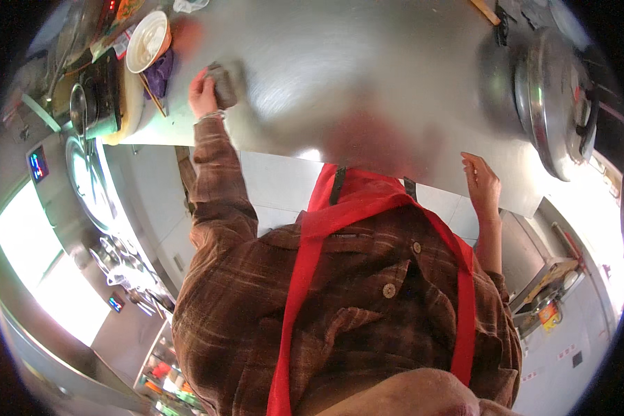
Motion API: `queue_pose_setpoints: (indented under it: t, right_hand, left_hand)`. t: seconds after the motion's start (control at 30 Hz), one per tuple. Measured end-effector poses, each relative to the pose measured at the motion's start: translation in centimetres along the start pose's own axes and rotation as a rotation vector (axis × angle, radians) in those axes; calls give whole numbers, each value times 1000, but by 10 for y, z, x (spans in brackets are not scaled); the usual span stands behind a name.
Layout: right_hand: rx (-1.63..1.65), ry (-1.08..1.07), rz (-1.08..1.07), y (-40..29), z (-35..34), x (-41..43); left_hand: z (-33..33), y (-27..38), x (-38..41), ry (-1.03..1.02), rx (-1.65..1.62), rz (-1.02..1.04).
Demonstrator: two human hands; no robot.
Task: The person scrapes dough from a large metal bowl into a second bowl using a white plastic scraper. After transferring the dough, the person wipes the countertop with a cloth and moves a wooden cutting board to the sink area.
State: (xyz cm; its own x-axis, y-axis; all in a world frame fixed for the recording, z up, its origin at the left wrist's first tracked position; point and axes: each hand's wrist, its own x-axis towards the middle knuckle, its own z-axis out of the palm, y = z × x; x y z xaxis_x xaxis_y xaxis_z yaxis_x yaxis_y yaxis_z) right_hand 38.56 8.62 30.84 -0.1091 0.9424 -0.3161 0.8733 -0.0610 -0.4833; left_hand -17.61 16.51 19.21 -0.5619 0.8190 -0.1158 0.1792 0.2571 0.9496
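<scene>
My left hand (204,92) grips a grey-brown cloth or scouring pad (222,86) on the stainless steel table (301,67). Its fingers are closed over the left side of the pad. My right hand (481,181) is by the table's front edge at the right, its fingers loosely bent, and nothing shows in it. To the left of my left hand are a white bowl (146,44) with pale contents, a purple cloth (159,74) and a pair of wooden chopsticks (153,95).
A large lidded metal pot (543,104) stands at the right end of the table. A metal ladle (78,106) lies over a dark container at the left. A wooden-handled object (484,11) is at the top right. Below the left side, more metal utensils (119,260) sit on a counter.
</scene>
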Motion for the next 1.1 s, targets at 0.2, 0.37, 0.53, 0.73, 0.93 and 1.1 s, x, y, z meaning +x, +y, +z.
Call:
queue_pose_setpoints:
  t: [0.2, 0.37, 0.53, 0.73, 0.93, 1.1]
  right_hand:
    - [880, -149, 298, 8, 44, -18]
    - [1624, -205, 397, -3, 63, -35]
    - [1598, -32, 290, 37, 88, -73]
    - [1490, 536, 172, 81, 40, -89]
    - [357, 536, 198, 122, 25, -104]
    - [-36, 719, 201, 149, 37, -80]
  left_hand:
    - [168, 99, -143, -558, -266, -40]
    - [233, 125, -293, -1042, -290, -185]
    - [224, 126, -323, -1026, 7, -12]
    - [237, 112, -334, -827, -259, -108]
    - [228, 117, -350, -849, -222, -67]
    - [189, 87, -358, -814, -97, -242]
